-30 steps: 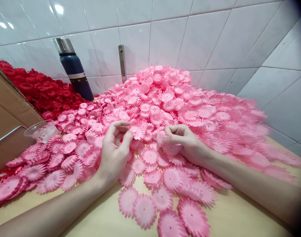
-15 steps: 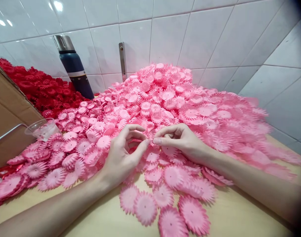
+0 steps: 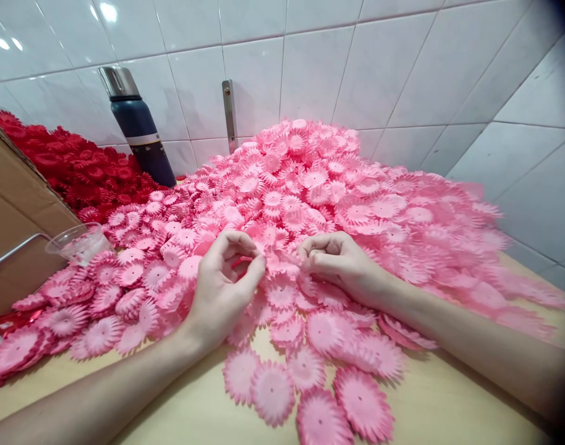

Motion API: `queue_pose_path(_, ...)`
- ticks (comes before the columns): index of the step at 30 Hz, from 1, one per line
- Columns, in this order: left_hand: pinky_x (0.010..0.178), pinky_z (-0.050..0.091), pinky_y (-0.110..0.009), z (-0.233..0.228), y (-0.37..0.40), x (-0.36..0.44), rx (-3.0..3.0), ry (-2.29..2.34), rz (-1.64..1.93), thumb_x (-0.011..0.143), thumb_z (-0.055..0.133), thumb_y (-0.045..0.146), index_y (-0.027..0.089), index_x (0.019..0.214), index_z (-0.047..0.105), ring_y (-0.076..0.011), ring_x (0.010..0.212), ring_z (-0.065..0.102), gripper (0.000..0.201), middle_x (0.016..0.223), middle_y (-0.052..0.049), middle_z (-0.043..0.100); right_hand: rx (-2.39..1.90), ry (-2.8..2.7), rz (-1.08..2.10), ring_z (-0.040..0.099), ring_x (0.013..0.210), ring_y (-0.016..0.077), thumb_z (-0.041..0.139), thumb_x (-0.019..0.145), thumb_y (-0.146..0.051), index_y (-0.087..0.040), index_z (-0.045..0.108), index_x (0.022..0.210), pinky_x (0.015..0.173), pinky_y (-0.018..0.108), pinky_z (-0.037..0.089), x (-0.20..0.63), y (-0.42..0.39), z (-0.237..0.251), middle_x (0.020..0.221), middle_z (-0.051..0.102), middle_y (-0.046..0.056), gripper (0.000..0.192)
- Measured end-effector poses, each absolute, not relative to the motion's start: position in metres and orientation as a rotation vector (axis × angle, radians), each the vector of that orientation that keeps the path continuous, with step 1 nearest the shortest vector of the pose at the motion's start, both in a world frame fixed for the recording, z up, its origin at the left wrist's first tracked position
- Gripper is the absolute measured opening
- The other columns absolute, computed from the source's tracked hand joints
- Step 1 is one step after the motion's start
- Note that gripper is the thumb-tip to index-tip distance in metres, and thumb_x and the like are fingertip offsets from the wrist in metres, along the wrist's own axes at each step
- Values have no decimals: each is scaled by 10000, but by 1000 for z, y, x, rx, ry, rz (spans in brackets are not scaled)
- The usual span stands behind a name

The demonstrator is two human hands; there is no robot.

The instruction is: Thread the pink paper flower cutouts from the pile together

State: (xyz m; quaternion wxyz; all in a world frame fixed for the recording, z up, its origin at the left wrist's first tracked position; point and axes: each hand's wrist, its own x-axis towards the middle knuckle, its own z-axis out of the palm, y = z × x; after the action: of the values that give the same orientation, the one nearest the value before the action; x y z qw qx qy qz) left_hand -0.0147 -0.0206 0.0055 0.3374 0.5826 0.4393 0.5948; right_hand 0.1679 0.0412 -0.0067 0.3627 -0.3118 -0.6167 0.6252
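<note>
Left hand (image 3: 222, 281) rests on its outer edge, fingers curled into a ring, thumb and forefinger pinched on a small pink piece that is partly hidden; right hand (image 3: 340, 262) lies palm down, fingers bent under, tips nipping the edge of a pink flower (image 3: 282, 266) between the two hands; both forearms lie on the bench (image 3: 449, 408); the pink pile (image 3: 319, 185) rises just behind the hands; red flowers (image 3: 73, 167), flask (image 3: 138, 133) and cup (image 3: 78, 244) stand to the left.
</note>
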Motion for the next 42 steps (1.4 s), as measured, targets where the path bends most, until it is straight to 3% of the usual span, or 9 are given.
queue_pose_path(6, 710, 479, -156, 4, -18, -15, 1393, 1246, 1643, 778, 646, 88, 172, 808, 511, -73, 758, 562, 161, 794, 30, 558, -713, -1367, 1743, 234, 385, 33, 592, 642, -149, -151, 589, 587, 469, 261, 156, 168, 42, -10, 398, 377, -86, 54)
queue_pose_path(11, 706, 475, -171, 3, -17, -17, 1423, 1232, 1636, 787, 630, 102, 170, 785, 543, -85, 750, 552, 111, 783, 22, 568, -730, -1317, 1737, 224, 381, 36, 610, 601, -159, -170, 484, 500, 460, 267, 118, 166, 40, -5, 391, 353, -80, 162)
queue_pose_path(15, 717, 484, -192, 1, -14, -22, 1308, 1316, 1696, 817, 596, 118, 173, 797, 572, -95, 755, 561, 63, 789, 14, 583, -714, -1255, 1744, 277, 382, 66, 577, 592, -150, -192, 417, 431, 466, 276, 235, 166, 40, -2, 379, 328, -62, 230)
queue_pose_path(17, 745, 491, -201, 1, -14, -23, 1271, 1319, 1719, 829, 604, 143, 178, 841, 584, -101, 786, 576, 42, 824, 10, 596, -690, -1227, 1757, 300, 393, 87, 577, 622, -157, -193, 460, 447, 480, 290, 269, 166, 40, -1, 378, 331, -53, 215)
queue_pose_path(23, 786, 510, -217, 5, -19, -16, 1448, 1201, 1532, 819, 674, 181, 178, 894, 592, -113, 836, 613, 111, 864, 3, 626, -679, -1328, 1695, 277, 418, 69, 734, 728, -276, -175, 537, 543, 459, 271, 193, 165, 39, -3, 431, 382, -64, 289)
queue_pose_path(29, 787, 524, -235, 7, -22, -15, 1476, 1166, 1402, 810, 701, 192, 176, 901, 585, -128, 844, 637, 148, 864, -8, 642, -769, -1636, 1590, 275, 391, 48, 746, 766, -320, -148, 723, 780, 395, 235, 155, 170, 41, -7, 448, 445, -64, 174)
queue_pose_path(42, 816, 524, -236, 2, -21, -19, 1568, 1043, 1283, 858, 652, 178, 188, 941, 612, -121, 883, 642, 93, 938, -17, 655, -754, -1730, 1569, 341, 347, 41, 752, 750, -318, -137, 722, 769, 351, 200, 206, 170, 38, -1, 427, 482, -61, 185)
